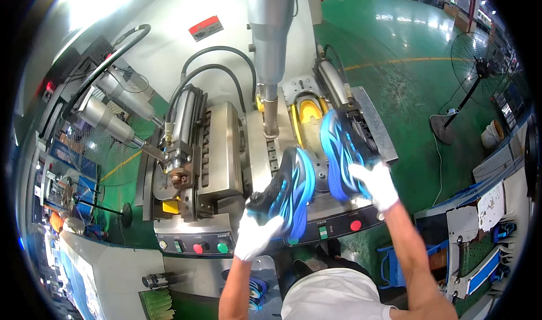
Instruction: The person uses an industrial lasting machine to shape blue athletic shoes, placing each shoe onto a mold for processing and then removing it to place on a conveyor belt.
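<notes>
My left hand (256, 236), in a white glove, is closed round the heel end of a black sports shoe with a light and dark blue sole (300, 193). That shoe is tilted, its toe pointing away from me. A matching black and blue shoe (337, 153) is in my white-gloved right hand (377, 184), held farther right and up, its sole turned leftward. Both shoes are in front of a metal pressing machine (223, 150). Just beyond the right shoe lies a yellow-edged mould bed (311, 112). The fingers behind the shoes are partly hidden.
A thick vertical press cylinder (270, 37) hangs close beyond the shoes. Control panels with a red button (355, 225) and a green button (222, 247) line the machine's near edge. More blue-soled shoes (257, 292) lie below my left forearm. A fan (480, 68) stands at right.
</notes>
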A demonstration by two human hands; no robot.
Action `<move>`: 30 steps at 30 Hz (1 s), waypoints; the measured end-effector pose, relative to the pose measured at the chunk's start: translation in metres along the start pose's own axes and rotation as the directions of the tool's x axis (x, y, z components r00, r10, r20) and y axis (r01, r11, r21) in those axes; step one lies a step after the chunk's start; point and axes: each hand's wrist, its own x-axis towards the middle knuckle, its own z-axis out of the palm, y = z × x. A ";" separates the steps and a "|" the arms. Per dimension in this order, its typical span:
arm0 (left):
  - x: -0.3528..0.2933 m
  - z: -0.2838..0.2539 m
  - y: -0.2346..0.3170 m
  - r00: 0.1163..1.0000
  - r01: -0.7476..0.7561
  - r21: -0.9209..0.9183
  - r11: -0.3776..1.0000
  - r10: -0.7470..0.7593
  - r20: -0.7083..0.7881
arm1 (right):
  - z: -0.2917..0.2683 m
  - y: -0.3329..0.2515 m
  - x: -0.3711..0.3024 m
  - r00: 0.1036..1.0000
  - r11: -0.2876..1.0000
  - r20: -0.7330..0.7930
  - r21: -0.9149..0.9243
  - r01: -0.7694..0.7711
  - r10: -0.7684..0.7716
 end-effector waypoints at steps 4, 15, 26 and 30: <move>-0.129 -0.079 -0.045 0.999 0.044 0.160 0.986 -0.038 -0.039 | 0.062 0.000 0.162 0.975 0.965 0.209 -0.232 0.120 -0.071; -0.429 -0.113 -0.236 0.015 0.666 -0.281 0.691 -0.389 -0.921 | 0.116 0.103 0.254 0.957 0.448 0.091 -0.869 0.211 -0.275; -0.361 -0.081 -0.359 -0.099 0.634 -0.453 0.627 -0.516 -0.851 | 0.162 0.064 -0.058 0.678 0.413 0.568 -0.538 0.735 -0.466; -0.355 -0.084 -0.347 0.039 0.634 -0.433 0.641 -0.586 -0.810 | 0.167 0.172 -0.125 0.634 0.380 0.764 -0.554 0.741 -0.121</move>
